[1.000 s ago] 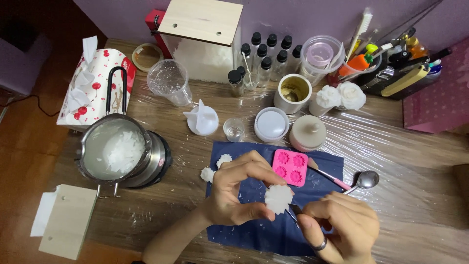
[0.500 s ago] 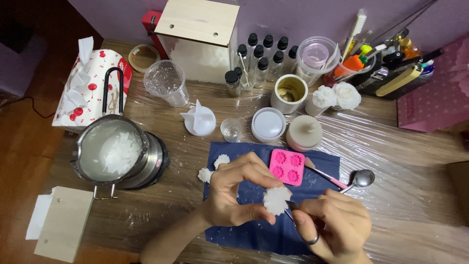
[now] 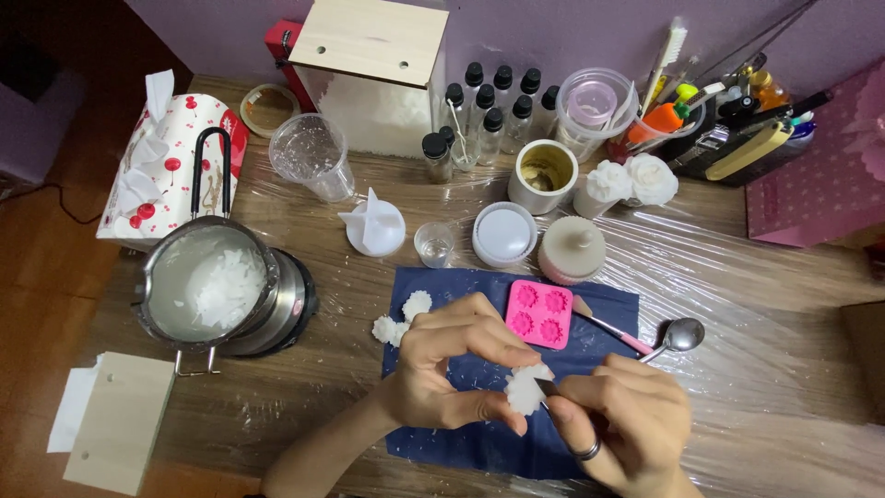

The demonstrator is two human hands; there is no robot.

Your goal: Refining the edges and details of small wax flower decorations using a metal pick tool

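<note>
Fingers of the left hand (image 3: pixel 452 364) pinch a white wax flower (image 3: pixel 525 389) just below the pink silicone mould (image 3: pixel 539 314); the right hand (image 3: pixel 622 424) holds a small blade in a narrow grip against the flower.

Open table right of the spoon (image 3: pixel 680 335); metal pot (image 3: pixel 217 288) blocks the left.

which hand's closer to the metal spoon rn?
Right. The right hand works just below and left of the metal spoon, a small tool tip against the white wax flower. The left hand pinches that flower farther left, beyond the pink mold.
</note>
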